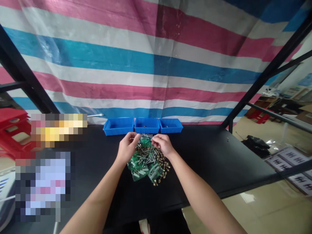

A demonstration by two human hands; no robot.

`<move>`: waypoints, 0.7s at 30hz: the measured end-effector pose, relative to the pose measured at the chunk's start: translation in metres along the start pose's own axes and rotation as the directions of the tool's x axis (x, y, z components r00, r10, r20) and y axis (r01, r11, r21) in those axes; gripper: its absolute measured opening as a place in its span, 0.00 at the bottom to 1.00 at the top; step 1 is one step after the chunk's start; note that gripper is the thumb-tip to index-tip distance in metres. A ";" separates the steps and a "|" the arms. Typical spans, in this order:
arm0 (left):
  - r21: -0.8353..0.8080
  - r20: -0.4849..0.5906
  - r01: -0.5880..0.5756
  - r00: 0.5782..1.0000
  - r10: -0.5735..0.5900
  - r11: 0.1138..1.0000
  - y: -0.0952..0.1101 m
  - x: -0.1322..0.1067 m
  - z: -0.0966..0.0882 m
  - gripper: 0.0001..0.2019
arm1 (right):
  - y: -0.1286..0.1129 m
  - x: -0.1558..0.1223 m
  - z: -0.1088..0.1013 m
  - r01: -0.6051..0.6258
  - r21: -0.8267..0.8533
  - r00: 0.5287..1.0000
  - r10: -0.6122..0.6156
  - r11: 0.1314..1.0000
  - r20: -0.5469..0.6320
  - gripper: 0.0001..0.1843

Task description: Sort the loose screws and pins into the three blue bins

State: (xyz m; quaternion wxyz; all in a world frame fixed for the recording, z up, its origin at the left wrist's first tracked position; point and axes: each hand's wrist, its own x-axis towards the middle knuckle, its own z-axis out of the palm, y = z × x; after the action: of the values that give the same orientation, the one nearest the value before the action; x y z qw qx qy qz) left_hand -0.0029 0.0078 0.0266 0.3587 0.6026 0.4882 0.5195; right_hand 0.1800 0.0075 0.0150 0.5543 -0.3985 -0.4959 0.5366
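Observation:
A heap of small hardware (148,159) lies on the black table (207,162): silver screws, brass-coloured pieces and green plastic bags. My left hand (128,146) rests at the heap's far left edge, fingers curled in a pinch at the top of the pile. My right hand (162,144) sits at the far right edge, fingers bent and pinching among the screws. What either pinch holds is too small to make out. Just beyond the hands stand three blue bins in a row: left (118,126), middle (147,125), right (170,125).
A striped pink, white and blue tarp (151,65) hangs behind the table. Black frame posts (263,78) rise at both sides. Red stools (12,130) stand at the left. The table's right edge drops to a tiled floor with papers (292,165).

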 end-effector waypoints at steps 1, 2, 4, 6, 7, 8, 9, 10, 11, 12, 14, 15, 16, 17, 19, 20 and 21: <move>0.022 -0.060 -0.003 0.998 0.004 1.000 -0.001 0.001 -0.002 0.20 | 0.000 0.004 -0.006 -0.006 0.054 0.998 0.009 0.999 -0.062 0.11; 0.044 -0.114 0.005 0.993 0.000 0.999 -0.003 0.003 -0.005 0.20 | 0.000 0.008 -0.012 -0.009 0.100 0.992 0.021 0.995 -0.123 0.11; 0.089 -0.193 0.033 0.981 -0.015 0.996 -0.005 0.007 -0.011 0.21 | 0.000 0.016 -0.026 0.017 0.144 0.959 0.024 0.989 -0.282 0.13; 0.137 -0.225 0.055 0.974 -0.023 0.989 -0.008 0.009 -0.016 0.22 | -0.002 0.022 -0.039 0.033 0.148 0.904 0.034 0.988 -0.427 0.14; 0.161 -0.230 0.060 0.973 -0.021 0.985 -0.009 0.011 -0.018 0.21 | -0.003 0.024 -0.045 0.040 0.142 0.879 0.033 0.989 -0.476 0.15; 0.186 -0.231 0.061 0.973 -0.017 0.981 -0.010 0.011 -0.019 0.21 | -0.003 0.025 -0.050 0.046 0.135 0.857 0.030 0.990 -0.514 0.15; 0.208 -0.232 0.060 0.973 -0.010 0.976 -0.012 0.012 -0.020 0.21 | -0.003 0.026 -0.054 0.050 0.130 0.840 0.028 0.990 -0.542 0.15; 0.226 -0.234 0.055 0.972 -0.001 0.973 -0.013 0.012 -0.020 0.21 | -0.003 0.026 -0.057 0.054 0.129 0.826 0.029 0.990 -0.563 0.16; 0.239 -0.234 0.051 0.972 0.006 0.970 -0.013 0.013 -0.020 0.20 | -0.003 0.027 -0.060 0.055 0.132 0.813 0.032 0.990 -0.581 0.16; 0.250 -0.233 0.050 0.972 0.010 0.967 -0.014 0.013 -0.020 0.20 | -0.002 0.027 -0.062 0.054 0.139 0.802 0.040 0.989 -0.596 0.16; 0.267 -0.229 0.053 0.973 0.010 0.962 -0.015 0.014 -0.020 0.20 | -0.001 0.028 -0.065 0.054 0.157 0.786 0.055 0.986 -0.616 0.17; 0.275 -0.229 0.057 0.973 0.008 0.960 -0.015 0.014 -0.020 0.20 | 0.000 0.028 -0.067 0.056 0.166 0.782 0.060 0.985 -0.621 0.18; 0.283 -0.229 0.061 0.974 0.005 0.957 -0.015 0.014 -0.020 0.19 | 0.001 0.029 -0.068 0.060 0.172 0.780 0.061 0.983 -0.623 0.18; 0.291 -0.230 0.065 0.973 0.003 0.955 -0.014 0.014 -0.020 0.19 | 0.001 0.029 -0.069 0.064 0.175 0.780 0.060 0.982 -0.623 0.18; 0.306 -0.233 0.073 0.972 0.001 0.949 -0.013 0.014 -0.019 0.19 | 0.002 0.030 -0.070 0.067 0.175 0.782 0.057 0.982 -0.620 0.18; 0.317 -0.232 0.072 0.973 0.003 0.946 -0.013 0.014 -0.020 0.19 | 0.003 0.030 -0.071 0.063 0.173 0.783 0.059 0.983 -0.619 0.18; 0.333 -0.229 0.068 0.973 0.010 0.940 -0.012 0.014 -0.020 0.18 | 0.004 0.031 -0.072 0.057 0.171 0.784 0.062 0.984 -0.617 0.18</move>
State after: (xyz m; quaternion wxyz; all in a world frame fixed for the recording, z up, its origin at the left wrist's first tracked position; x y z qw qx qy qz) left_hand -0.0252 0.0229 0.0228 0.1992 0.5846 0.6169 0.4878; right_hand 0.2474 0.0448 0.0009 0.7195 -0.5012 -0.2352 0.4193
